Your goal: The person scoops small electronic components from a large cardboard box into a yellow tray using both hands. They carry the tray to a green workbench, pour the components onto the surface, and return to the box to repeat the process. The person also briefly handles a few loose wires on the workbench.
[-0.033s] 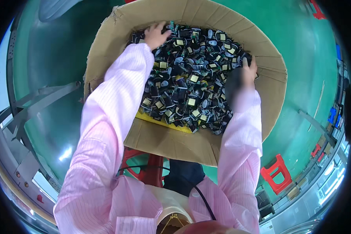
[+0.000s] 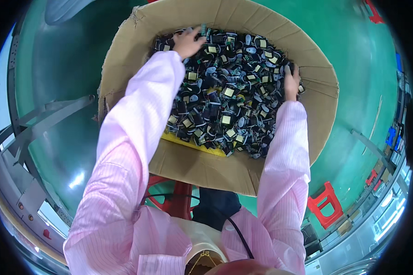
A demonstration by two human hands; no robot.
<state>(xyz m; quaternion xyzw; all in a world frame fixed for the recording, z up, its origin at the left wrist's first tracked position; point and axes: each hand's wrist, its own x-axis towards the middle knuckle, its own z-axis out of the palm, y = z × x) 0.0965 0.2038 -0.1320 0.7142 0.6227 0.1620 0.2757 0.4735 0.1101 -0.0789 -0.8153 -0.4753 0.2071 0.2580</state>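
A big open cardboard box holds a heap of small electronic parts: black pieces, pale gold squares, grey ovals and bits of green circuit board. My left hand lies over the far left of the heap, fingers spread and slightly blurred, with no part visibly held. Beside the box's right wall, my right hand has thumb and fingers on either side of a small black part, which they partly cover. A green circuit board piece stands up near the left fingertips.
Yellow material shows under the heap's near edge. Red plastic stools stand on the green floor, one beneath the box's near side. Grey metal bars reach toward the box from the left. A black cable crosses my front.
My left hand has shifted slightly right. A dark blurred shape that was beside my right wrist no longer shows there; the right hand stays at the box's right side.
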